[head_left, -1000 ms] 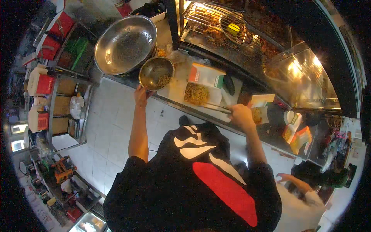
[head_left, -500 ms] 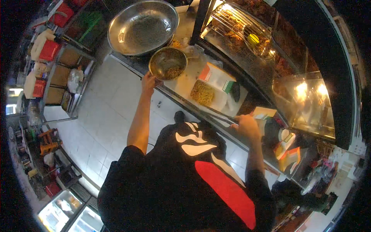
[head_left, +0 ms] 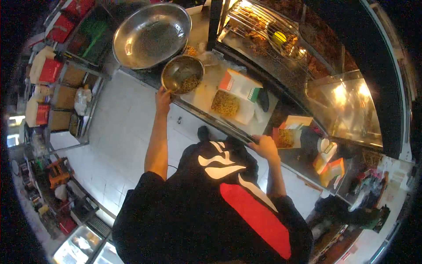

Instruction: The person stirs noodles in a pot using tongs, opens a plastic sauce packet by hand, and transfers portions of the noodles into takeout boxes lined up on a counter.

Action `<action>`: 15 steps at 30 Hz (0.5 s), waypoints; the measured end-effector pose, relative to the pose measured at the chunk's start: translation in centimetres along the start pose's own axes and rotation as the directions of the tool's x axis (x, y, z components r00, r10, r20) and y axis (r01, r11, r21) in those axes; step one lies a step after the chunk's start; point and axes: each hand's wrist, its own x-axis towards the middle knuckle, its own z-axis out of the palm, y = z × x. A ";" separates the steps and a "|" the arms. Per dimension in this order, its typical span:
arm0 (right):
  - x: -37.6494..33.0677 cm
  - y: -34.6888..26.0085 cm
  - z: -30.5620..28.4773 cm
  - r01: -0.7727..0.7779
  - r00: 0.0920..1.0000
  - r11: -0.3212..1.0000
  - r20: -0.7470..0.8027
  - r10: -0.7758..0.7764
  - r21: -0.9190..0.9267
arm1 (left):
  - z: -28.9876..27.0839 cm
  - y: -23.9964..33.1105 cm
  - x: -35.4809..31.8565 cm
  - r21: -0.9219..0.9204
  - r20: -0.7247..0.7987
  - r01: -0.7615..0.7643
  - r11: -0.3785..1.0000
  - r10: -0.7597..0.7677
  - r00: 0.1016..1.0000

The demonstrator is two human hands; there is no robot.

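Since a moment ago my head has tipped further forward, so the bench (head_left: 206,94) and the steel pans have slid lower in my view, while my grip on both sides looks unchanged. My hands are well apart. Nearest me, my right hand (head_left: 263,147) is closed on the end of a pair of long metal tongs (head_left: 228,127) that lie along the near edge of the bench; just beyond the knuckles sits an open paper tray of fried noodles (head_left: 285,137). My left hand (head_left: 163,96) reaches further out with the arm straight, fingers pinched on the near rim of a small steel bowl (head_left: 181,74) that has noodles in its bottom and sits at the bench's left end. Between my hands, toward the middle of the bench, a heap of noodles (head_left: 225,103) lies on white paper, and an orange and white carton (head_left: 239,83) leans just behind it. Past the bowl, touching its far side, stands a big empty steel wok (head_left: 151,35). At the far right, a glass case (head_left: 281,39) holds fried food on a wire rack.
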 end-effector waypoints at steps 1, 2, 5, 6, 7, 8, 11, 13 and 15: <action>-0.2 -0.3 -0.2 -0.010 1.000 1.000 -0.003 0.010 0.019 | 0.0 0.3 -0.3 0.120 0.033 -0.066 0.991 0.062 0.998; -0.3 -0.3 -0.6 0.045 0.998 0.993 -0.037 -0.041 0.109 | 0.3 1.1 -0.8 0.233 0.059 -0.138 0.963 0.128 0.990; -0.8 1.4 -0.4 0.114 0.979 0.970 -0.190 -0.073 0.214 | 0.2 1.7 -0.9 -0.171 -0.062 0.200 0.965 -0.213 0.975; -0.9 1.3 -1.0 0.124 0.969 0.976 -0.233 -0.080 0.181 | -0.6 0.3 -0.8 -0.172 -0.077 0.185 0.968 -0.200 0.977; -1.0 1.5 -1.5 0.116 0.957 0.982 -0.282 -0.070 0.151 | 0.7 1.5 -1.1 -0.157 -0.085 0.187 0.970 -0.202 0.976; -0.8 1.7 -1.8 0.070 0.975 0.989 -0.218 -0.041 0.128 | 2.1 3.5 -1.5 -0.103 -0.110 0.192 0.976 -0.203 0.973; -1.9 2.1 -2.7 0.093 0.987 0.981 -0.148 -0.069 0.168 | 2.7 4.1 -1.9 -0.147 -0.101 0.164 0.975 -0.180 0.978; -2.1 1.8 -3.0 0.070 0.997 0.995 -0.028 -0.068 0.065 | 2.0 2.6 -1.7 -0.317 -0.035 0.117 0.941 -0.134 0.990; -1.8 1.1 -2.5 0.055 0.994 0.998 0.099 -0.051 -0.042 | 0.9 1.5 -1.5 -0.311 -0.047 0.106 0.945 -0.126 0.991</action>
